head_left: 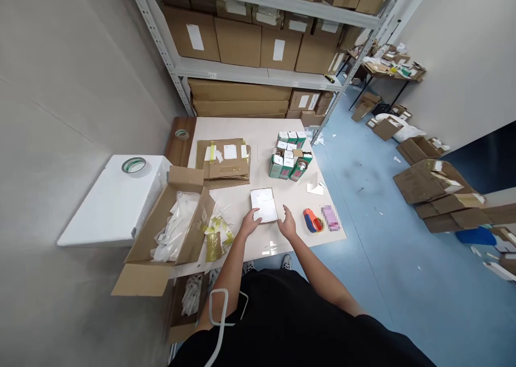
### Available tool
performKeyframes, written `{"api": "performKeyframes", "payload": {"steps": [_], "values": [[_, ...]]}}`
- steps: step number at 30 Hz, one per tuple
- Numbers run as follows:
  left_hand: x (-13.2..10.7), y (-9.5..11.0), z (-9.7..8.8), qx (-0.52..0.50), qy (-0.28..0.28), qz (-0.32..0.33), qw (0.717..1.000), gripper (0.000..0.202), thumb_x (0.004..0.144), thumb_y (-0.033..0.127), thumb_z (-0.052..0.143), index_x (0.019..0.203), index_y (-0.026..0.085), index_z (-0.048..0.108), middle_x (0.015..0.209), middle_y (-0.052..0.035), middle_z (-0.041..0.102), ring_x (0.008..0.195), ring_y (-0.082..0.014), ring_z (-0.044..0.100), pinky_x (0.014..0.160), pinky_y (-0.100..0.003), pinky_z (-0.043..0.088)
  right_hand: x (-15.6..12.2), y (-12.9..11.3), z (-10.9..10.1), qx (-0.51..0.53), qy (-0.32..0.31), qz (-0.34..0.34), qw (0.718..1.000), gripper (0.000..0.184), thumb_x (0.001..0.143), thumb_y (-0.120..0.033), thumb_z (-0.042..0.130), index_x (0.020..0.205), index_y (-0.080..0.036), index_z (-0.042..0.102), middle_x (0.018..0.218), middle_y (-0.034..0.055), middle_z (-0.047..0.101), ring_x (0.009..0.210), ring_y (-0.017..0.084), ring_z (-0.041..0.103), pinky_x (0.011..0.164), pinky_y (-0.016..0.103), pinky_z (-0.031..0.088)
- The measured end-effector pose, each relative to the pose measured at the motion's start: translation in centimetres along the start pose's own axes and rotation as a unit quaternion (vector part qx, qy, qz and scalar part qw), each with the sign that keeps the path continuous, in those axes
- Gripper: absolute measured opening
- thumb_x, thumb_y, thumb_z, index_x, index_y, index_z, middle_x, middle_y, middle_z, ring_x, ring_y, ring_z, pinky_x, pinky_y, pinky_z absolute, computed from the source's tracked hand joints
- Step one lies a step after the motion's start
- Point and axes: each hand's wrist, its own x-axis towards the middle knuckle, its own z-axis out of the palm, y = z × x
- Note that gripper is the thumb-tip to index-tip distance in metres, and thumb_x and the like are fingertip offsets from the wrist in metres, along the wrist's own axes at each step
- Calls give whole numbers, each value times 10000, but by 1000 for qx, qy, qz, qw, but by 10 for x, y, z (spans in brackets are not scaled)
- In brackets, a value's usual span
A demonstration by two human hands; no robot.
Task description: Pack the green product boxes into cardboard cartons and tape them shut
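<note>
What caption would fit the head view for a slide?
Left hand and right hand flank a white-topped box on a pale table.

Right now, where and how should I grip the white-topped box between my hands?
Probably best take the white-topped box by its opposite side edges, from left and right: it lies flat, straight-sided, with your left hand and right hand flanking it.

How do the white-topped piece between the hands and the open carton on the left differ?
The white-topped piece is small and low; the open carton is deep and much larger. The piece shows a white top; the carton is brown, with white material inside. Both look rectangular.
</note>
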Motion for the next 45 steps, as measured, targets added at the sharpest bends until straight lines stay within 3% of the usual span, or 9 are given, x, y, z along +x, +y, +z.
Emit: {"api": "performKeyframes", "payload": {"steps": [4,10,14,23,28,32,37,41,45], "values": [[11,-6,4,33,-2,13,999,522,836,275,689,1352,212,640,1514,-111,570,1434,-296,501,1211,-426,375,3,10,-1,6,14,19,1000,779,861,-192,536,1614,-204,338,1603,126,468,1407,276,535,1152,429,472],[25,-6,39,122,10,-54,991,830,853,418,724,1598,217,418,1755,-160,126,1591,-415,194,1251,-531,281,3,33,-9,24,15,32,999,786,850,-192,550,1611,-251,366,1592,95,487,1401,272,536,1167,438,457],[29,1,71,203,38,-84,975,822,878,540,667,1611,286,396,1748,-142,182,1586,-502,44,1200,-704,222,22,58,-39,21,24,46,998,814,828,-196,561,1615,-248,361,1569,101,505,1370,274,551,1157,449,458],[38,16,102,280,2,-84,956,652,931,435,594,1566,326,493,1753,-44,204,1579,-508,46,1191,-706,244,137,121,-131,-30,46,122,991,722,909,-226,511,1619,-225,379,1651,124,361,1434,279,471,1088,369,481],[38,15,96,292,-11,-111,950,673,949,457,560,1603,364,430,1759,-2,174,1601,-465,26,1182,-690,309,217,158,-145,-97,-22,161,982,607,914,-214,542,1521,-225,543,1710,118,236,1491,327,391,1083,365,463],[39,14,92,291,-11,-124,949,676,946,447,554,1604,352,432,1752,12,197,1605,-456,28,1180,-683,341,257,175,-140,-88,-41,156,983,610,892,-179,520,1499,-139,562,1662,155,364,1486,334,395,1123,380,432],[39,21,96,277,30,-146,949,675,934,355,565,1592,256,454,1726,-24,288,1621,-382,44,1285,-575,248,256,177,-138,-21,11,161,987,509,940,-217,434,1389,-83,633,1424,177,640,1330,276,571,1136,344,419],[44,44,116,297,113,-96,943,564,962,314,511,1517,219,545,1709,-48,315,1628,-322,68,1330,-504,161,229,174,-149,49,42,166,984,450,944,-315,459,1290,-130,678,1195,144,744,1056,258,681,974,324,510],[72,94,153,282,57,-16,958,529,982,301,484,1500,240,568,1653,-51,417,1595,-296,221,1322,-466,209,200,173,-170,123,21,144,982,511,883,-316,538,1360,-160,635,1124,98,759,914,234,675,856,316,535]]}}
